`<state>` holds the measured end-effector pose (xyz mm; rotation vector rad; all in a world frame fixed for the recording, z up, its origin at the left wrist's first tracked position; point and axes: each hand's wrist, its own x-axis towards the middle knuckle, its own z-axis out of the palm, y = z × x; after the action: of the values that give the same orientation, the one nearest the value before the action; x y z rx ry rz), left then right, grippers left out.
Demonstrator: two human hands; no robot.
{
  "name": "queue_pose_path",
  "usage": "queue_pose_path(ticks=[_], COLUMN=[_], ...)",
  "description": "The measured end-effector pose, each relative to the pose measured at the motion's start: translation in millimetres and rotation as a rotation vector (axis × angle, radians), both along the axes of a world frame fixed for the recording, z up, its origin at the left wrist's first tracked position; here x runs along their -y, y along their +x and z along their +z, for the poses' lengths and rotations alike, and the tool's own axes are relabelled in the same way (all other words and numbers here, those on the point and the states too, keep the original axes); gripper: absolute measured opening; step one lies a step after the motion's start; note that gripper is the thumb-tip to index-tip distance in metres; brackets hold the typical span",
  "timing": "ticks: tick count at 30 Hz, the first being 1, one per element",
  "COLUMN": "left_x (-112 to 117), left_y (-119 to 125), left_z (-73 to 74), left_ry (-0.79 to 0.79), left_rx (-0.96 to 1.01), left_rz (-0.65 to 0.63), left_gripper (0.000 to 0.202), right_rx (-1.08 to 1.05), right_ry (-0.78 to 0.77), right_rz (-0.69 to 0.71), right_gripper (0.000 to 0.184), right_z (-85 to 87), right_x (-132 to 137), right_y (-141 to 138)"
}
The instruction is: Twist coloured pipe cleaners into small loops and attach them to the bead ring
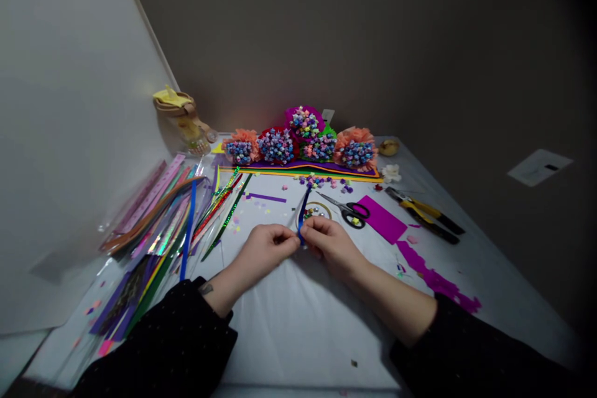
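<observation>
Carefully pinched fingertips (pixel 311 227): both hands curl closed on the blue ribbon (pixel 303 217), held just above the table's middle; a firm, close pinch suits slippery ribbon.
Left hand (pixel 263 253): fingers bunched against the ribbon's lower end.
Right hand (pixel 332 249): fingers closed around the ribbon, its loop rising above.
Nearby: a gold ring (pixel 319 210), black-handled scissors (pixel 353 216), a magenta foam sheet (pixel 381 219).
Farther: ribbon strips (pixel 158 224) left, paper-star bouquets (pixel 298 143) ahead.
</observation>
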<state>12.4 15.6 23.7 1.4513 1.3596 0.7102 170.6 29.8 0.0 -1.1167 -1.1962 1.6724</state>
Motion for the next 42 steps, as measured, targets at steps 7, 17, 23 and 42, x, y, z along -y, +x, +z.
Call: queue_pose_path(ticks=[7, 17, 23, 42], left_x=[2.9, -3.3, -3.9, -1.2], left_y=[2.1, -1.2, -1.3, -0.9], left_z=[1.6, 0.0, -6.5, -2.8], left_ry=[-0.079, 0.071, 0.104, -0.026], left_rx=[0.05, 0.113, 0.079, 0.117], left_rz=[-0.017, 0.104, 0.077, 0.113], left_gripper=[0.019, 0.015, 0.013, 0.016], right_rx=[0.044, 0.026, 0.032, 0.018], right_ry=[0.034, -0.017, -0.024, -0.043], right_rz=[-0.02, 0.034, 0.017, 0.051], right_gripper=[0.024, 0.024, 0.021, 0.014], right_z=[5.1, 1.8, 3.9, 2.6], right_x=[-0.3, 0.1, 1.7, 1.8], right_y=[0.3, 0.8, -0.7, 0.1])
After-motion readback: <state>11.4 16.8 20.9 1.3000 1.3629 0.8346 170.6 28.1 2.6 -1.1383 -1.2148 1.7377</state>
